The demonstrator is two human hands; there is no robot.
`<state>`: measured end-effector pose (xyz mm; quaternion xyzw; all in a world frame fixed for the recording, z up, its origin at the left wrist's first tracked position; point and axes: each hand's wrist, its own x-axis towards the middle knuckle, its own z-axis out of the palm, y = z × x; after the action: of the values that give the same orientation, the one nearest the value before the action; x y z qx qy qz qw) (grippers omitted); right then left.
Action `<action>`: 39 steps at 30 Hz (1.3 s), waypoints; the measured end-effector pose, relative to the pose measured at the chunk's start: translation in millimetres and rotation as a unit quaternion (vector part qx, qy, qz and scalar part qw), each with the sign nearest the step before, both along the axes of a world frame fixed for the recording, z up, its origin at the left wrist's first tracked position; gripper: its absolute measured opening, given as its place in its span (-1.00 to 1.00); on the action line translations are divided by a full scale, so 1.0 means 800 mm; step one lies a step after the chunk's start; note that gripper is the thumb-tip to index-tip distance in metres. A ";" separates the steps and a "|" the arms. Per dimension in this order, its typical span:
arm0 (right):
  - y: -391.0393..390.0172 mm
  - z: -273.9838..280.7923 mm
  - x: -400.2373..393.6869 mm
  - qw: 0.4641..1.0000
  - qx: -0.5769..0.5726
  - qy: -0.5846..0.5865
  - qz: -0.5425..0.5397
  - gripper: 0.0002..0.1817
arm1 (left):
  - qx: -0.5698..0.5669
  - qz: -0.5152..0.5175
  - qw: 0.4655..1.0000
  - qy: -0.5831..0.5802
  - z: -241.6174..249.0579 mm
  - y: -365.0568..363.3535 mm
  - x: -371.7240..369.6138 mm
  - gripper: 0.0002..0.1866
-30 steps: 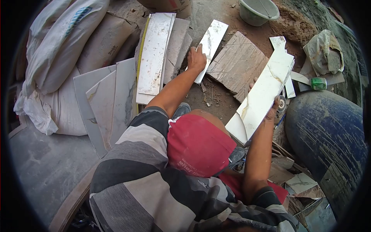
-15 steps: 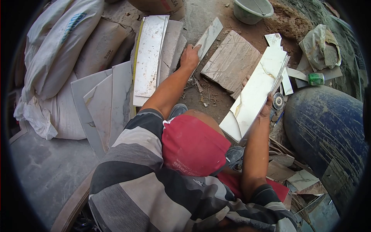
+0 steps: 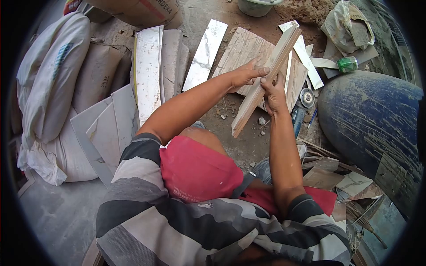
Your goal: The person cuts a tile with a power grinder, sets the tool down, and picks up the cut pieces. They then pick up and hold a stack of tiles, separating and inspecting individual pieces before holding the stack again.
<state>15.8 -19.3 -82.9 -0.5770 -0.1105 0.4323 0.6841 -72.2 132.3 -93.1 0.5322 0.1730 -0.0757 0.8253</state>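
A stack of tile strips [image 3: 249, 106], turned so its thin edges show, slants through the air in front of me. My right hand [image 3: 275, 95] grips it from the near right side, thumb on the edges. From the left, my left hand [image 3: 244, 76] holds the same stack, its thumb over the edges and its other fingers partly hidden. Beyond and below lies a scratched wood-grained slab [image 3: 239, 46]. A white marbled tile strip [image 3: 206, 55] lies left of the slab, apart from my hands. Another white strip [image 3: 309, 64] rests to the right.
An angle grinder [image 3: 302, 106] lies right of my right forearm, near a blue drum [image 3: 372, 115]. A green can [image 3: 347, 64] sits above the drum. Leaning tiles [image 3: 148, 71] and filled sacks [image 3: 57, 75] stand at left. Broken tile pieces [image 3: 355, 182] lie lower right.
My left hand has let go of the white marbled strip at left and moved right onto the stack. The stack has turned from face-up to edge-on. The view has shifted slightly.
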 end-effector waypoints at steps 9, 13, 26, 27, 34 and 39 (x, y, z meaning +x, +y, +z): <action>0.002 0.003 -0.020 0.999 -0.034 0.016 0.036 0.18 | -0.134 0.083 0.987 -0.026 -0.020 0.010 -0.032 0.20; 0.001 0.001 -0.010 0.998 -0.059 0.007 0.012 0.20 | 0.014 0.183 0.983 0.032 -0.017 0.046 -0.051 0.15; -0.023 0.009 0.006 0.996 -0.078 -0.035 0.011 0.07 | 0.628 0.100 0.678 0.369 -0.110 0.119 -0.035 0.05; -0.025 0.007 0.006 0.995 -0.082 -0.049 0.011 0.06 | 0.641 0.088 0.670 0.364 -0.115 0.121 -0.033 0.06; -0.029 0.010 0.005 0.994 -0.090 -0.067 0.011 0.05 | 0.661 0.094 0.657 0.350 -0.135 0.118 -0.029 0.09; -0.013 0.005 0.004 0.997 -0.056 -0.041 0.016 0.07 | 0.606 0.213 0.734 0.221 -0.099 0.094 -0.041 0.00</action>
<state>18.8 -29.5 -78.5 -0.6296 -0.1230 0.4248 0.6387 -105.0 207.3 -172.6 0.8372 0.4687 0.1072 0.2606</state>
